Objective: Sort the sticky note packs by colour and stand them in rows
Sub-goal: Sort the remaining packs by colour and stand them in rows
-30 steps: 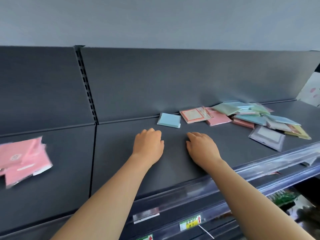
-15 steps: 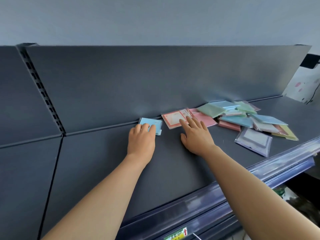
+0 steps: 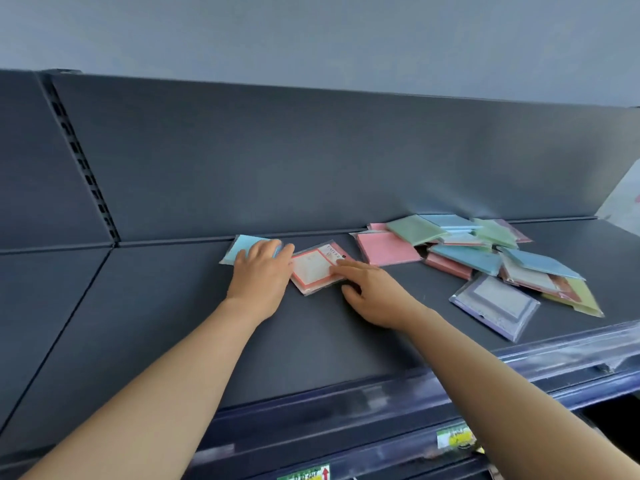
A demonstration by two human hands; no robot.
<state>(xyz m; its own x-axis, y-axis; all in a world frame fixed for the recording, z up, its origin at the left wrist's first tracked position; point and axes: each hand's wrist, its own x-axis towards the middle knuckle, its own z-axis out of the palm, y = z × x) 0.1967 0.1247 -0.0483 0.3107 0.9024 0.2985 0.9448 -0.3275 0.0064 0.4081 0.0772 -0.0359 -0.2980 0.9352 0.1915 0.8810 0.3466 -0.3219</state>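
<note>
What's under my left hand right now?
Under your left hand, a light blue pack lies flat on the shelf. The hand covers its right part, so that part cannot be seen.

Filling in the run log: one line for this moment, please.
left hand: resting on blue pack | right hand: touching orange-bordered pack | mixed pile: flat, unsorted

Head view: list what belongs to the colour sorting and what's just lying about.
Job: blue pack, touched by left hand; red-bordered pack, touched by right hand; mixed heap of packs; purple pack; shelf.
Bystanders: yellow price label; slotted upright.
</note>
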